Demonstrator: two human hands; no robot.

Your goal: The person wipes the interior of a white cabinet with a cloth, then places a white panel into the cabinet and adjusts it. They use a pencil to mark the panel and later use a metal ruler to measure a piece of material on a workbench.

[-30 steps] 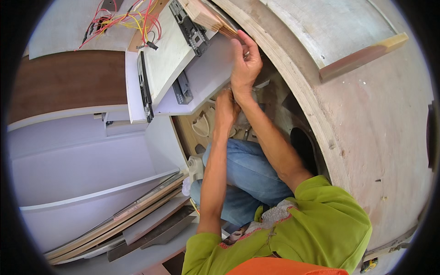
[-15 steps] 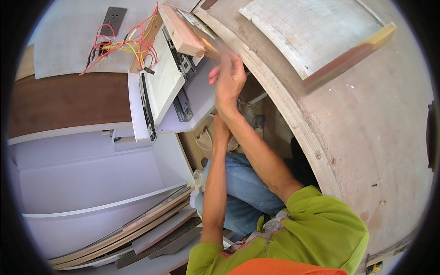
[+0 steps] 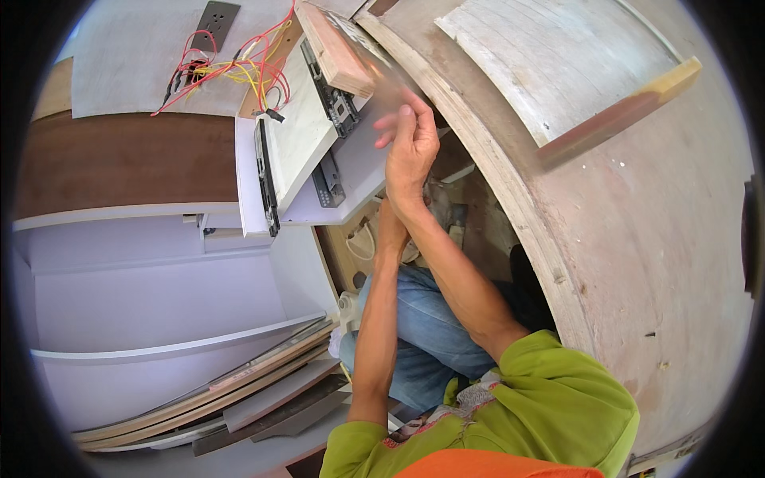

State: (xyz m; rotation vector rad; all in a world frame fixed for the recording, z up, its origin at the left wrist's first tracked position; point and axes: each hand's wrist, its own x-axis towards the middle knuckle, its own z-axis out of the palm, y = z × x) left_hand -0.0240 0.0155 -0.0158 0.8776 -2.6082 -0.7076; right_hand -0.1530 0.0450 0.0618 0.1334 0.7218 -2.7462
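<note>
My right hand is raised beside the white drawer unit, its fingers loosely bent and apart, with no object visible in it. Its fingertips are close to the end of a wooden block on top of the unit; the area between is smeared by blur. Black metal drawer slides are fixed to the unit's panels. My left forearm passes beneath my right wrist, which hides most of my left hand; its fingers do not show.
Red and yellow wires hang from a wall opening below a grey socket plate. A curved plywood edge runs along my right. A loose white board lies on the panel there. Stacked wood strips lean at lower left.
The view has shifted slightly, moving the drawer unit right and up in the picture. My right hand has drawn a little away from the wooden block, and its fingers have spread.
</note>
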